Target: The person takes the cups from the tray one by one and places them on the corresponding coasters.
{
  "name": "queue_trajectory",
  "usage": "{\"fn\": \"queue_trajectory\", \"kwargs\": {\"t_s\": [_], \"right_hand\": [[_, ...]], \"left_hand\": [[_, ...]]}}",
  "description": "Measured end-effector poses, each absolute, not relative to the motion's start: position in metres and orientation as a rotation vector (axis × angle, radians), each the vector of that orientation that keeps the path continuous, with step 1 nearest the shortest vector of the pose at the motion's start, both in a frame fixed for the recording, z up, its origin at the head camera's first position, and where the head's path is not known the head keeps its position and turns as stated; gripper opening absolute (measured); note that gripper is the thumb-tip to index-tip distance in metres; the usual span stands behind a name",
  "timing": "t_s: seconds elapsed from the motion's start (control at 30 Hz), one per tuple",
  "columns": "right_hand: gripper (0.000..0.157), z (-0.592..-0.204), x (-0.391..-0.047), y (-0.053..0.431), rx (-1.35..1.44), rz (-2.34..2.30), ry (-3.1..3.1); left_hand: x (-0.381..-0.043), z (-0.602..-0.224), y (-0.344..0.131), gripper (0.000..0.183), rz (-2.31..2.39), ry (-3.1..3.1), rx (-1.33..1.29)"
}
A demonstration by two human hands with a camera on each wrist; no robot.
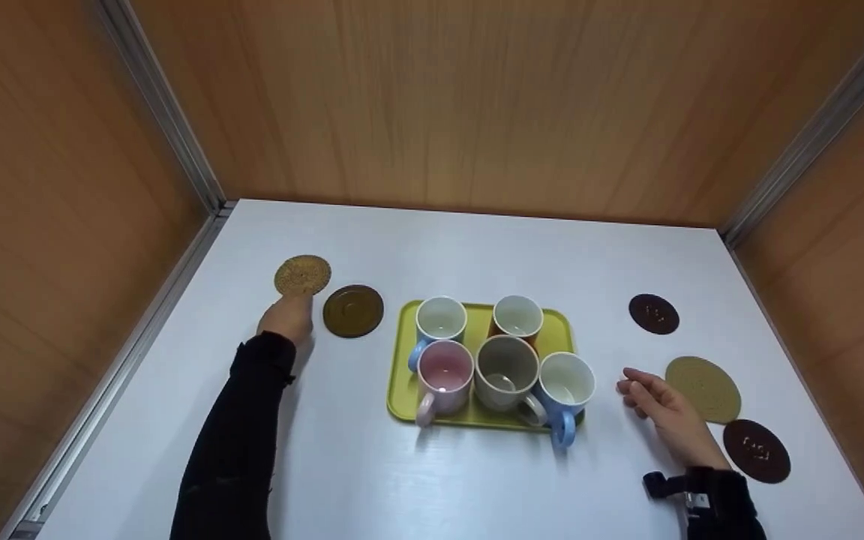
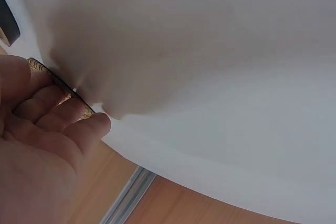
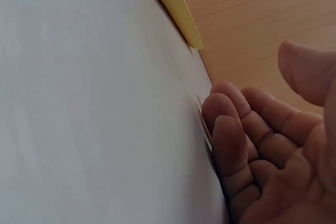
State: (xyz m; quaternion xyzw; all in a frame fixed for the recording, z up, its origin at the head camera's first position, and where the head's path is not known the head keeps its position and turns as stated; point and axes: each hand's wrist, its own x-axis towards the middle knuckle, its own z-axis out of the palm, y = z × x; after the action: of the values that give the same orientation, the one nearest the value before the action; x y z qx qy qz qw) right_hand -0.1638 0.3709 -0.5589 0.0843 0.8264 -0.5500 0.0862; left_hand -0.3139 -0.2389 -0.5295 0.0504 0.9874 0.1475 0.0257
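Note:
My left hand (image 1: 288, 318) is at the near edge of a round tan patterned coaster (image 1: 302, 273) at the far left. In the left wrist view the curled fingers (image 2: 68, 111) grip the thin edge of that coaster (image 2: 35, 65), close above the table; much of it is hidden behind them. A dark olive-brown coaster (image 1: 353, 310) lies just right of it. My right hand (image 1: 668, 416) rests low over the table, between the tray and a green coaster (image 1: 703, 388). Its fingers (image 3: 229, 145) are loosely bent and hold nothing.
A yellow-green tray (image 1: 403, 375) carries several mugs: a pink mug (image 1: 445, 379), a grey mug (image 1: 505, 379), a blue mug (image 1: 567, 382) and others behind. Dark brown coasters lie at the right, one far (image 1: 654, 313), one near (image 1: 757, 451). Wooden panels (image 1: 477, 112) enclose the table.

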Motion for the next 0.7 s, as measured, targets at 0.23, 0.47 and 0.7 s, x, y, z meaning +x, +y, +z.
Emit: {"fn": "queue_trajectory", "kwargs": {"t_s": [0.23, 0.47, 0.7], "right_hand": [[0.062, -0.559, -0.163, 0.372, 0.25, -1.653, 2.453], [0.062, -0.562, -0.163, 0.372, 0.25, -1.651, 2.461], [0.062, -0.562, -0.164, 0.372, 0.259, -1.671, 2.448]], "left_hand": [[-0.338, -0.524, -0.23, 0.03, 0.534, 2.983, 0.102], [-0.349, -0.517, -0.214, 0.064, 0.724, 2.836, -0.071], [-0.356, -0.517, -0.19, 0.07, 0.678, 2.846, -0.021]]}}
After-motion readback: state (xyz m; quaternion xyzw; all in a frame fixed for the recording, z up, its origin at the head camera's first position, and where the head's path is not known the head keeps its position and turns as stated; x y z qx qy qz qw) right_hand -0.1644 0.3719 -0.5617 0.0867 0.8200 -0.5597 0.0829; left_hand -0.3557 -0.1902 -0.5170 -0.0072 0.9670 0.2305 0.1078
